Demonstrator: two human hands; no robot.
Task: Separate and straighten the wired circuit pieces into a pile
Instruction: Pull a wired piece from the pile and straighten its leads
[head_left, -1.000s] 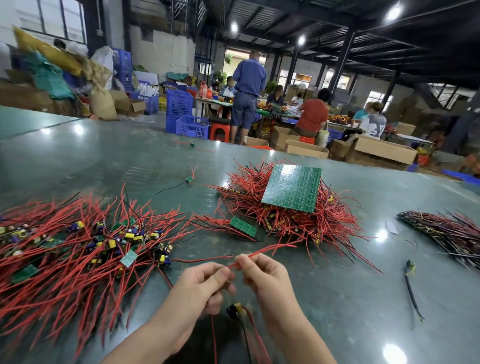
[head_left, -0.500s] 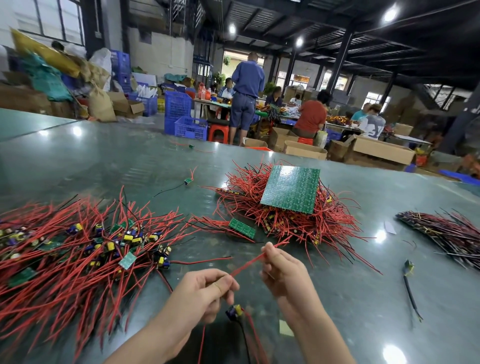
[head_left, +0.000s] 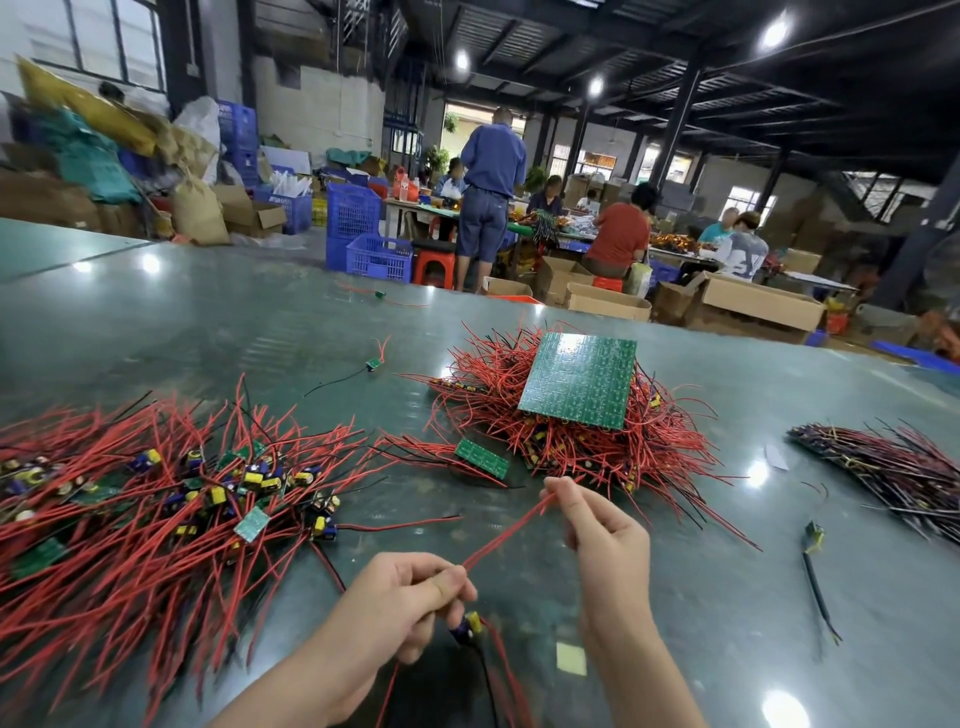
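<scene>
The left hand (head_left: 400, 597) pinches the near end of a red wire (head_left: 506, 535) between thumb and curled fingers, low at the near middle of the desk (head_left: 234, 322). The right hand (head_left: 602, 535) pinches the same wire at its far end, up and to the right. The wire runs taut between them, its long axis slanting from near left to far right. Just below the left hand's fingers hangs the circuit piece (head_left: 467, 623), small, blue and yellow, with a black lead and more red wire trailing down toward the near edge.

To the left lies a wide pile (head_left: 135, 499) of wired pieces, its red wires mostly fanned toward the near left. Farther off, right of centre, sits a tangled heap (head_left: 582, 441) of red-wired pieces with a green board (head_left: 579, 382) lying tilted on top. A small green strip (head_left: 481, 458) lies between pile and heap. At the far right is a darker bundle (head_left: 893, 467), its wires lying roughly left to right. A lone black-wired piece (head_left: 818, 577) lies on the desk to the right of the right hand, and a pale square scrap (head_left: 571, 659) lies near the right forearm.
</scene>
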